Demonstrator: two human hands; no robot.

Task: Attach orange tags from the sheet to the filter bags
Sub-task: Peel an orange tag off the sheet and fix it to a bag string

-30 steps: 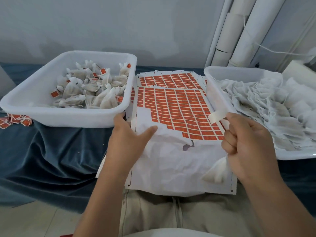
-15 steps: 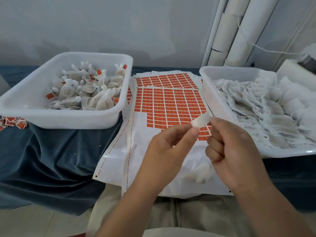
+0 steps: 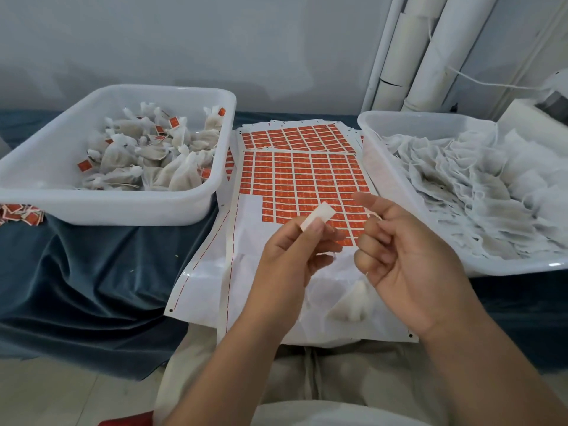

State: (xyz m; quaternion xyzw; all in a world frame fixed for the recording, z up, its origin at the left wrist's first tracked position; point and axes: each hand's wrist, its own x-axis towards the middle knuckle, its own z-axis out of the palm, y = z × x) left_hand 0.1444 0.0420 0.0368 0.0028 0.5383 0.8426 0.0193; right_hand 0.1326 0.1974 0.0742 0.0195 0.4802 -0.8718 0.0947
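The sheet of orange tags (image 3: 307,179) lies on my lap and the blue cloth, its near part peeled bare and white. My left hand (image 3: 292,253) pinches one peeled tag (image 3: 318,215) between thumb and forefinger, white back side up, above the sheet. My right hand (image 3: 408,259) is just right of it, palm toward me with fingers loosely curled around a thin string. A small white filter bag (image 3: 353,302) hangs from that string, just below the hand and over the bare part of the sheet.
A white tub (image 3: 123,210) at left holds filter bags with orange tags. Another white tub (image 3: 507,267) at right is piled with untagged white bags. Loose orange scraps (image 3: 18,212) lie at far left on the blue cloth (image 3: 76,272). White pipes (image 3: 415,56) stand behind.
My left hand rose off the sheet and took the tag from my right hand. The right hand let go of the tag and loosened its fingers, keeping the string.
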